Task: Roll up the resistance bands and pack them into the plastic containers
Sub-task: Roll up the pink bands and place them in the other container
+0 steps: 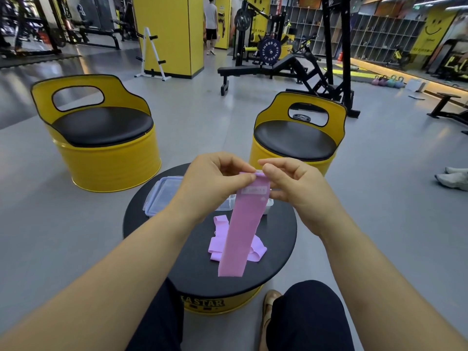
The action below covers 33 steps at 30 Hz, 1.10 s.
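One band (240, 224) aloft between left hand (212, 182), right hand (291, 184)

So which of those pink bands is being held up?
The flat band hanging down, pinched at its top by left hand and right hand; the other bands lie crumpled on the table.

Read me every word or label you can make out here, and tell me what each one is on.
"FITNESS": printed round the black weight plate on the machine at the back.
"A STAR": on the yellow front of the drum table; its start is cut off.
White label on the pink band: blurred, unreadable.
Writing under the smiley on the far yellow wall: too small to read.
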### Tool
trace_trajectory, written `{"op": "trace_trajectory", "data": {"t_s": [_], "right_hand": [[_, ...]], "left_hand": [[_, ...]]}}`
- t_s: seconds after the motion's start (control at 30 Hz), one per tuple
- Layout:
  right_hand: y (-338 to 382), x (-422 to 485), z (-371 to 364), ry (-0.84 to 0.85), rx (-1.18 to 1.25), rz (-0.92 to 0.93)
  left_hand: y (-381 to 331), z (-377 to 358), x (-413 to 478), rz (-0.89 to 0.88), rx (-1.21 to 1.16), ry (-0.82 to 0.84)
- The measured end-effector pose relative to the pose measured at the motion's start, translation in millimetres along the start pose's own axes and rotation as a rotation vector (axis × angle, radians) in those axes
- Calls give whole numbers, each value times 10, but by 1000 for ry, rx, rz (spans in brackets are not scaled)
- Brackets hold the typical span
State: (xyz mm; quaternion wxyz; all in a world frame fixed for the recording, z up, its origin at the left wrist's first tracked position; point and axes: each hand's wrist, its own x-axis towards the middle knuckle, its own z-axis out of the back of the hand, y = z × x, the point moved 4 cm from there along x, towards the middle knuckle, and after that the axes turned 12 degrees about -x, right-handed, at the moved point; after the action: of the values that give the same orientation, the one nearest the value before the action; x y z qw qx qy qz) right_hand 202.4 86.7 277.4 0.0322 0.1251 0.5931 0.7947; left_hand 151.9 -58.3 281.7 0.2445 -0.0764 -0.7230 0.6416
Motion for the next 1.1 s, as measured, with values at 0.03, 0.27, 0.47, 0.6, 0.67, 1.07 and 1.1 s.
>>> {"op": "trace_trajectory", "data": {"t_s": [0.03,0.27,0.47,0.6,0.67,1.07,1.1], "right_hand": [[-1,-5,-8,-7,-21,10],[-15,14,-4,-40,-103,71],[-21,31,21,-10,-108,62],[-15,11,36,33,-42,45],[-8,-2,46,62,-31,42],[-60,2,36,48,-33,52],[-68,4,36,41,-28,52]], "left_hand": [[0,-5,-1,0,-3,2],[11,-11,-2,-8,3,10],[28,-23,-18,12,-54,35],[30,-36,-22,43,-92,61],[31,-36,-20,56,-100,73],[51,-18,-35,102,-15,58],[50,-16,-36,98,-5,56]]}}
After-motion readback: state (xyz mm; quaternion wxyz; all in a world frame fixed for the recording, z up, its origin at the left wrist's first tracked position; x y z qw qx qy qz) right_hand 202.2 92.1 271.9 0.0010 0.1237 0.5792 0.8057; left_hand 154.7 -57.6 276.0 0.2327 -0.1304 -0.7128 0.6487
